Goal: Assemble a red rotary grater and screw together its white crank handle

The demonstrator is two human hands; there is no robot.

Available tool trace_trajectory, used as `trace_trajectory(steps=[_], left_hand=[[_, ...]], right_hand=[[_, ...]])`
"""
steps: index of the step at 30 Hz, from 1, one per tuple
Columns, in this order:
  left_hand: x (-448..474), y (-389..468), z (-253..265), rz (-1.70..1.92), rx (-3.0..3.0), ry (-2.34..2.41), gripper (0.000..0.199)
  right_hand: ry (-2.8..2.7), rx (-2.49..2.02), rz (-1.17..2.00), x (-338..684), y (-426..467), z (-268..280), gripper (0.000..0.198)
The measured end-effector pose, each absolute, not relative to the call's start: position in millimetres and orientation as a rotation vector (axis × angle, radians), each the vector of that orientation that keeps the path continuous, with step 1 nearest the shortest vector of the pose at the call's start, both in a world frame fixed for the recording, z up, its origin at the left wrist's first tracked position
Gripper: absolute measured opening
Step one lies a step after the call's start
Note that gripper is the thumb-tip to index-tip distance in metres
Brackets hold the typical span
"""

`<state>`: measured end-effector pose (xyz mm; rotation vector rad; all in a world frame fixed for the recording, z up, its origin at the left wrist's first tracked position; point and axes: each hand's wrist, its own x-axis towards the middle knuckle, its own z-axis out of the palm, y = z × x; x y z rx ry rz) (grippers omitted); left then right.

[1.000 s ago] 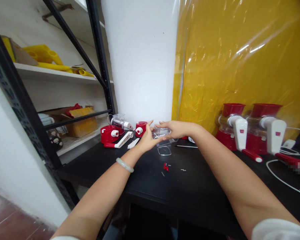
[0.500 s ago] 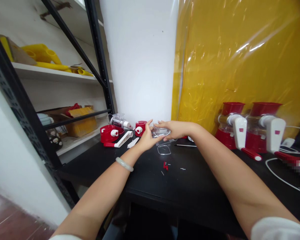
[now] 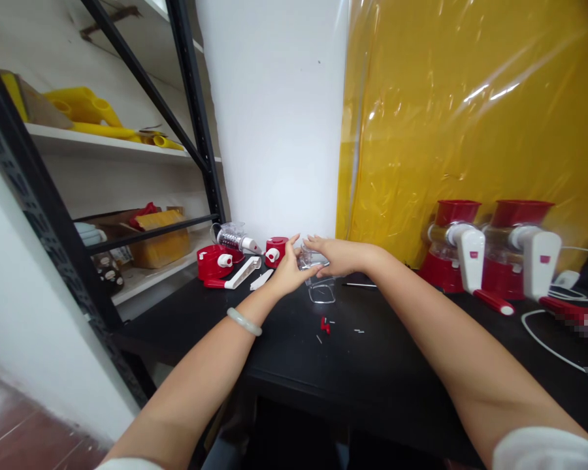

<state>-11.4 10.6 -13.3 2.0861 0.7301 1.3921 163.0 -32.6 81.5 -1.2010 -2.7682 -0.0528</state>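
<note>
right hand (image 3: pixel 340 256) shifted slightly left, further over clear plastic part (image 3: pixel 308 259)

- Clear, colourless plastic part with rounded walls (image 3: pixel 311 260): held between the left hand (image 3: pixel 288 269) and the right hand (image 3: pixel 342 254); fingers partly cover it, so its full outline cannot be determined.
- Clear plastic piece with a rounded-rectangular rim (image 3: pixel 322 301): located directly below the held part, at the black tabletop (image 3: pixel 284 352); its upper portion is obscured. Whether the two are joined cannot be determined.
</note>
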Motion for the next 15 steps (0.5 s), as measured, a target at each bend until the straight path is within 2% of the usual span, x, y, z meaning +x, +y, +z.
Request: trace_trajectory(steps=[10,15], left_hand=[[-10.5,5.5,-8.5,1.371,2.157,0.778,0.099],[-11.1,5.8,-8.9,1.382,2.159,0.789,0.099]], right_hand=[[-2.719,-1.243,-0.166,154.5,-35.8,76.1,0.097],[-2.723,-1.231,-0.106,154.8,-37.8,77.4,0.099]])
